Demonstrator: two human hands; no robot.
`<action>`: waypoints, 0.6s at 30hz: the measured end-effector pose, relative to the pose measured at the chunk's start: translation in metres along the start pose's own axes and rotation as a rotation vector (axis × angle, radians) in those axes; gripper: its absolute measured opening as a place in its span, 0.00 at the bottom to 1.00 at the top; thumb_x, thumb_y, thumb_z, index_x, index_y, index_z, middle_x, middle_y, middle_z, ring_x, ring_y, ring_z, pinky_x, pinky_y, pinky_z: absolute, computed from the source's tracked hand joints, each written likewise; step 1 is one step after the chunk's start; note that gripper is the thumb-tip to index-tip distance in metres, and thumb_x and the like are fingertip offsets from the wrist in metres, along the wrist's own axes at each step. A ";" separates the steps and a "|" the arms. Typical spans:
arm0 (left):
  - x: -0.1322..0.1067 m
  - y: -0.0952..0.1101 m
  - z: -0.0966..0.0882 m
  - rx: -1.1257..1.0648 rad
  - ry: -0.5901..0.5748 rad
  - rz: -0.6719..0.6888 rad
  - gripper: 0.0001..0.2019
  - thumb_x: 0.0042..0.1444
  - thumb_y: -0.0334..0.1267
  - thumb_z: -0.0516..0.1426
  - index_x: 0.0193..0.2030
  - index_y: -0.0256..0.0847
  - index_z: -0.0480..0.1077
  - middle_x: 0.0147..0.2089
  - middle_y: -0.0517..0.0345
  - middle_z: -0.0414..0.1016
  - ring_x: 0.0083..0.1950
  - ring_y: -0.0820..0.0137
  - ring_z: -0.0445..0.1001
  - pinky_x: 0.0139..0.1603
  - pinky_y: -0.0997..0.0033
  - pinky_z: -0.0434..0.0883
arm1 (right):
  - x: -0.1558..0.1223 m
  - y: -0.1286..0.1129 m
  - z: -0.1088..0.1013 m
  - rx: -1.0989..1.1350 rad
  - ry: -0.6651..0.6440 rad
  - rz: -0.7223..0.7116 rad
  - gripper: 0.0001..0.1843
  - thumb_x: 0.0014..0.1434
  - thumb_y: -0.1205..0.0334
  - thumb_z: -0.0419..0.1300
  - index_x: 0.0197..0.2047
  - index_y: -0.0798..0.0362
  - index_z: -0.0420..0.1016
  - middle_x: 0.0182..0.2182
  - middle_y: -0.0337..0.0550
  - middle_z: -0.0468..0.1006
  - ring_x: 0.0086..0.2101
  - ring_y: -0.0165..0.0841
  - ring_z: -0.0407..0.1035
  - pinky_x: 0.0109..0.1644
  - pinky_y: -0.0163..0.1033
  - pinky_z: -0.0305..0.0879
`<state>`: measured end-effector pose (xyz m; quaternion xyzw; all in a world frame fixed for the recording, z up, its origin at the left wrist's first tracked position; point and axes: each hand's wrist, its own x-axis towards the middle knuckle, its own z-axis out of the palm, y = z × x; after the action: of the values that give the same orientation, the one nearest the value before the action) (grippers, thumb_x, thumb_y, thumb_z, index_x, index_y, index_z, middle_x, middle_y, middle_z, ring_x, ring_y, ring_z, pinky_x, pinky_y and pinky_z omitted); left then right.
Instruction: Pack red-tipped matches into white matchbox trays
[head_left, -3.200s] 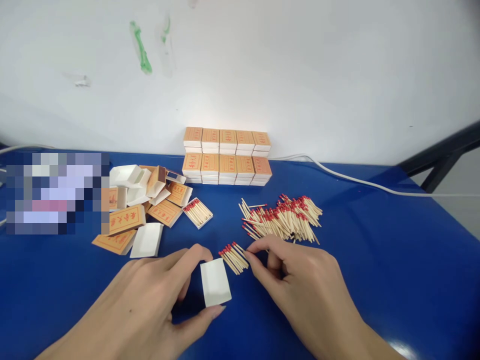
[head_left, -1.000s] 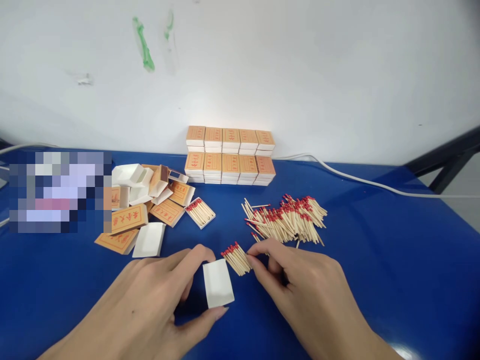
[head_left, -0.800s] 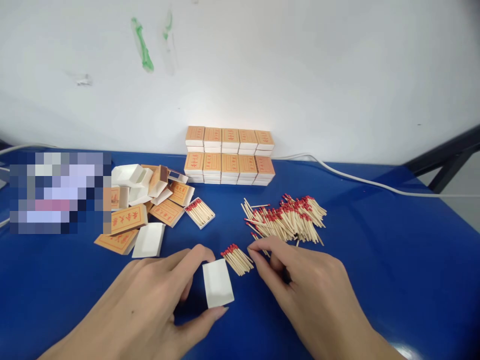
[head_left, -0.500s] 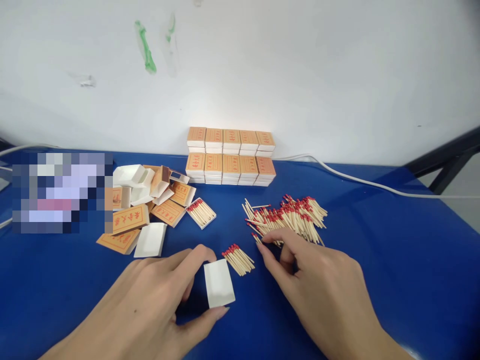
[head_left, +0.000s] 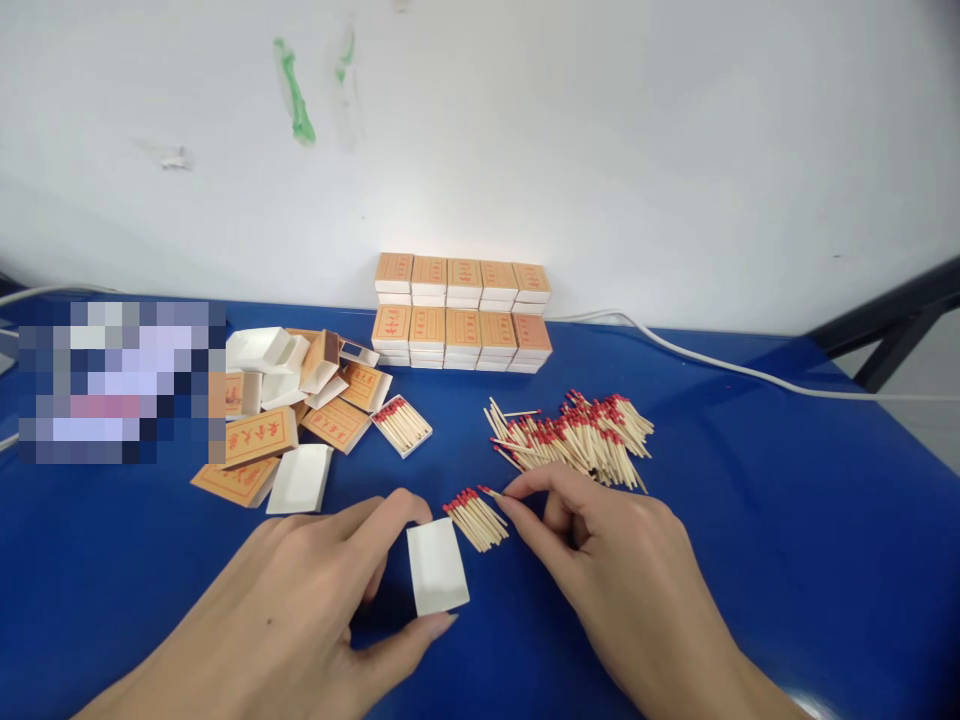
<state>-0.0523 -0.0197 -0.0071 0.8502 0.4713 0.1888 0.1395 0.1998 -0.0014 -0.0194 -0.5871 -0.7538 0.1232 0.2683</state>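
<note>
My left hand (head_left: 307,590) is closed around a white matchbox tray (head_left: 438,568), thumb at its near end and index finger at its far end. The tray's inside faces up and holds nothing. To its right lies a small bundle of red-headed matches (head_left: 478,522), side by side on the table. My right hand (head_left: 622,560) pinches a match (head_left: 489,492) between thumb and index finger, its red head pointing left beside the bundle's upper end. Whether a second match is in that pinch I cannot tell. Behind this hand spreads a large pile of loose matches (head_left: 592,435).
Stacked matchboxes (head_left: 461,325) stand in two rows by the wall. At left lies a heap of orange sleeves (head_left: 262,437) and white trays (head_left: 300,480). A filled tray (head_left: 403,427) sits behind the bundle. A white cable (head_left: 697,365) crosses the blue table (head_left: 787,520); a pixelated patch hides the far left.
My right hand has moved left from the edge of the large pile to the small bundle, carrying the match. My left hand and the tray have stayed almost still.
</note>
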 end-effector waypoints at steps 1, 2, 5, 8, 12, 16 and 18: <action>0.001 0.000 0.000 -0.005 -0.003 -0.002 0.22 0.61 0.40 0.70 0.58 0.50 0.67 0.27 0.76 0.69 0.21 0.72 0.75 0.18 0.74 0.64 | 0.000 -0.001 0.000 0.005 -0.008 0.003 0.16 0.76 0.50 0.62 0.36 0.43 0.83 0.17 0.25 0.69 0.15 0.26 0.65 0.21 0.35 0.56; 0.001 0.000 0.000 -0.005 -0.008 -0.004 0.22 0.61 0.40 0.70 0.58 0.50 0.67 0.27 0.76 0.69 0.21 0.72 0.75 0.18 0.74 0.65 | -0.001 -0.001 0.000 0.009 -0.015 0.007 0.16 0.76 0.50 0.63 0.36 0.43 0.83 0.17 0.25 0.69 0.15 0.26 0.65 0.21 0.35 0.56; 0.001 0.000 0.000 0.001 -0.009 -0.002 0.22 0.61 0.40 0.70 0.58 0.50 0.67 0.27 0.75 0.70 0.21 0.72 0.74 0.18 0.74 0.64 | -0.001 -0.002 0.001 0.018 -0.023 0.016 0.16 0.76 0.50 0.63 0.36 0.43 0.84 0.17 0.26 0.69 0.15 0.26 0.65 0.22 0.36 0.56; 0.001 0.000 0.001 0.008 0.005 -0.002 0.22 0.61 0.40 0.70 0.58 0.51 0.68 0.27 0.75 0.70 0.21 0.72 0.75 0.18 0.73 0.65 | -0.002 -0.003 0.001 0.031 -0.025 0.023 0.17 0.76 0.49 0.62 0.36 0.44 0.85 0.16 0.27 0.68 0.15 0.26 0.65 0.22 0.36 0.56; -0.001 0.000 0.001 -0.001 -0.008 -0.010 0.21 0.62 0.41 0.69 0.58 0.51 0.68 0.27 0.75 0.70 0.21 0.72 0.76 0.18 0.73 0.65 | -0.002 -0.003 0.001 0.035 -0.025 0.029 0.17 0.76 0.50 0.62 0.36 0.44 0.85 0.16 0.27 0.69 0.15 0.26 0.65 0.22 0.36 0.55; -0.003 -0.003 0.002 0.022 -0.002 -0.007 0.22 0.63 0.42 0.69 0.60 0.51 0.68 0.28 0.75 0.71 0.21 0.72 0.75 0.19 0.73 0.66 | -0.003 -0.003 0.001 0.034 -0.025 0.035 0.14 0.74 0.54 0.63 0.36 0.44 0.84 0.17 0.25 0.69 0.15 0.26 0.65 0.22 0.35 0.55; -0.004 -0.004 0.003 0.025 -0.005 -0.013 0.22 0.63 0.42 0.69 0.60 0.51 0.68 0.28 0.75 0.70 0.21 0.72 0.75 0.19 0.73 0.65 | -0.002 -0.003 0.002 0.022 -0.001 0.032 0.13 0.74 0.55 0.63 0.37 0.44 0.83 0.17 0.25 0.69 0.16 0.26 0.64 0.23 0.35 0.56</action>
<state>-0.0556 -0.0211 -0.0116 0.8492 0.4787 0.1800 0.1313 0.1967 -0.0038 -0.0202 -0.5962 -0.7429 0.1361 0.2722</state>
